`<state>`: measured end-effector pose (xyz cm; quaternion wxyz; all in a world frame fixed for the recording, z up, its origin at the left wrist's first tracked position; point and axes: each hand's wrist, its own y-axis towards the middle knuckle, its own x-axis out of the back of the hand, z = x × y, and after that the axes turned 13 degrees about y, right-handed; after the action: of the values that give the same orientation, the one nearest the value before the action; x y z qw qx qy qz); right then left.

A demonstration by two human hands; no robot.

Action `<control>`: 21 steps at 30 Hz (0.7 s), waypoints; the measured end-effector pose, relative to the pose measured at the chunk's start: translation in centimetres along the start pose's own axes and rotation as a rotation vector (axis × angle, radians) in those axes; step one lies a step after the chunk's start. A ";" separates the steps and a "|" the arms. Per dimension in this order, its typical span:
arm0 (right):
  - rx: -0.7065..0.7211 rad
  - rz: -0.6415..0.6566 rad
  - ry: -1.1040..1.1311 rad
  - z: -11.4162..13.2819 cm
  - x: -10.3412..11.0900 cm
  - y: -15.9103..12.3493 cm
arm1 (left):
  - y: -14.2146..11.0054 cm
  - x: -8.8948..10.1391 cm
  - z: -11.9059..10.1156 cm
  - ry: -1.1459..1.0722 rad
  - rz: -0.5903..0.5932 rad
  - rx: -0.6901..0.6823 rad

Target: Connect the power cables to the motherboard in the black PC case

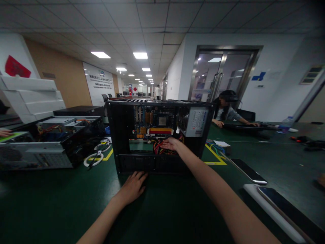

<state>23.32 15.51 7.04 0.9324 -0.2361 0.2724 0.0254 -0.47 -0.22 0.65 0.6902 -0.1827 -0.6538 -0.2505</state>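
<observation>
An open black computer case (122,135) stands on the green table, its side panel off. Inside it I see a motherboard (152,123), a power supply (195,122) at the upper right and a bundle of red and yellow cables (158,148) at the bottom. My left hand (133,186) lies flat on the table, fingers spread, touching the case's lower front edge. My right hand (171,144) reaches into the case among the cables, its fingers curled; what they hold is hidden.
A second opened computer case (50,142) lies at the left with white cable rings (98,154) beside it. Side panels (250,171) lie on the table (63,203) at the right. A seated person (227,110) works at the far right. Yellow tape (217,157) marks the table.
</observation>
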 end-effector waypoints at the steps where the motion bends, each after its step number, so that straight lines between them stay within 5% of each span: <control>1: -0.005 0.007 -0.004 0.0 0.1 0.0 | 0.0 0.0 0.0 -0.001 0.000 0.001; 10: -0.079 0.080 -0.253 -0.1 0.3 -0.6 | 0.1 -0.4 0.2 0.017 -0.025 0.000; 17: 0.097 0.010 -0.381 -0.5 0.3 -0.4 | 0.3 -0.6 0.3 0.012 -0.019 -0.002; 21: 0.260 0.082 -0.608 -1.2 0.3 0.4 | 0.2 -0.6 0.3 0.019 -0.023 0.000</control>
<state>22.91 15.32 5.80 0.9916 -0.0854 -0.0081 0.0972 -0.61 0.14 0.08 0.6935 -0.1728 -0.6492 -0.2603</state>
